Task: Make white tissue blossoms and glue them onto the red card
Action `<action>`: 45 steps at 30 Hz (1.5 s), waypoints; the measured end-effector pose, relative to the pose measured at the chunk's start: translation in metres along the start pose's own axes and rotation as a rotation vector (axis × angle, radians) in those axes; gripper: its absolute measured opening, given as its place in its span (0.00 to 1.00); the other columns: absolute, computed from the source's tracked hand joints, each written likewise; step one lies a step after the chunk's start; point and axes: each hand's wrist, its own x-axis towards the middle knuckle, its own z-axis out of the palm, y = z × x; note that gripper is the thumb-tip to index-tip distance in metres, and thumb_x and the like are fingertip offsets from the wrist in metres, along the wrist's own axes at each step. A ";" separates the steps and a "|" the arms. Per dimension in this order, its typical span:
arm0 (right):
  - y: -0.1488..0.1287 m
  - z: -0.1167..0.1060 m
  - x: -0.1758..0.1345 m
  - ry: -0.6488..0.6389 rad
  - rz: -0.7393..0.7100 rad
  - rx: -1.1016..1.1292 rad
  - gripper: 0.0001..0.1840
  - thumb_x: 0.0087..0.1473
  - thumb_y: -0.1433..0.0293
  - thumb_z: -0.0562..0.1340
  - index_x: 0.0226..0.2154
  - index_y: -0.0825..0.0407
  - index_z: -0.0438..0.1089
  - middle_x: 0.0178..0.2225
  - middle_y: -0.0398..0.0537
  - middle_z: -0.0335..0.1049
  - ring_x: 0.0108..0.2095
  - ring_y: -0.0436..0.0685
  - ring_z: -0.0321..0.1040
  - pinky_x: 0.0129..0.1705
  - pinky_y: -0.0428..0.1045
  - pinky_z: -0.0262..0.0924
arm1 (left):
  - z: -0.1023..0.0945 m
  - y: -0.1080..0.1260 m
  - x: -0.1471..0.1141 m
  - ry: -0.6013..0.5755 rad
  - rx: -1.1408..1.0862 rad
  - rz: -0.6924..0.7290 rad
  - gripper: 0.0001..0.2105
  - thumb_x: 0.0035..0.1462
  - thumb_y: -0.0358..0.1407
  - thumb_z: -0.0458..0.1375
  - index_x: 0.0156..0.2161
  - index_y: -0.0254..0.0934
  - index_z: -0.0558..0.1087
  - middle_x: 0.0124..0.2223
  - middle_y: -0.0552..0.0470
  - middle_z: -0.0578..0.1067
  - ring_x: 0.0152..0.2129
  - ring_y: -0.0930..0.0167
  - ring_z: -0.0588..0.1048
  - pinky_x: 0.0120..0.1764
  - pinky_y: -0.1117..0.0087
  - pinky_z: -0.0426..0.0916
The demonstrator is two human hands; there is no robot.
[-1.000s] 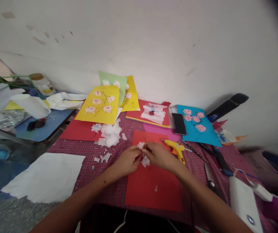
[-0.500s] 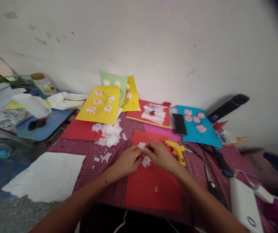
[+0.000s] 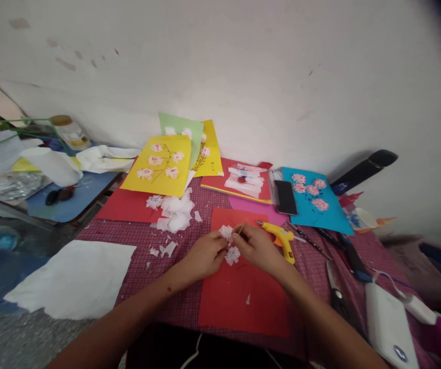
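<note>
A checked red cloth [image 3: 155, 241] covered the work table against a pale wall [image 3: 243, 66]; on it, at the near centre, lay a red paper sheet [image 3: 239, 302], and over its far half both bare hands met. To the near left a large white sheet [image 3: 70, 279] hung off the cloth's edge; at the far side leaned a yellow card [image 3: 161, 166] with pink-and-white tissue flowers on a drawn branch; far right lay a blue card [image 3: 316, 202] bearing pink flowers, with a black phone [image 3: 285, 197] just beside it; a heap of white tissue scraps [image 3: 176, 210] sat left of the red sheet; a yellow glue gun [image 3: 280, 238] lay just right of the hands; a white box [image 3: 387, 320] rested at the near right. The left hand [image 3: 205, 254] was curled narrow, its fingertips pinching a small tissue flower [image 3: 232, 254], white and crumpled with ragged petals, held low over the red sheet between the two hands; a second such flower [image 3: 226, 232] lay just beyond it on the sheet. The right hand [image 3: 257, 246] was closed on a thin stick [image 3: 241, 228], tilted, its near end at the flower.
</note>
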 end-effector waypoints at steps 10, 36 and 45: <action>0.007 -0.003 -0.060 0.375 0.082 0.354 0.08 0.64 0.63 0.58 0.37 0.49 0.71 0.23 0.40 0.66 0.23 0.53 0.64 0.27 0.47 0.60 | -0.029 0.015 -0.053 0.101 -0.062 -0.164 0.09 0.60 0.26 0.51 0.39 0.40 0.72 0.38 0.52 0.75 0.36 0.69 0.73 0.40 0.69 0.66; 0.033 0.058 -0.119 0.727 0.227 0.452 0.13 0.61 0.60 0.62 0.38 0.53 0.71 0.23 0.43 0.71 0.24 0.54 0.69 0.28 0.47 0.66 | -0.109 -0.066 -0.023 0.092 0.606 -0.297 0.10 0.62 0.30 0.53 0.41 0.37 0.77 0.39 0.45 0.72 0.38 0.64 0.73 0.43 0.64 0.67; 0.014 0.037 -0.108 0.742 0.164 0.510 0.10 0.61 0.62 0.63 0.39 0.52 0.73 0.25 0.44 0.74 0.24 0.53 0.71 0.28 0.46 0.68 | -0.112 -0.050 -0.024 0.426 -0.387 -0.549 0.11 0.56 0.42 0.60 0.34 0.35 0.75 0.31 0.51 0.76 0.29 0.69 0.75 0.32 0.69 0.68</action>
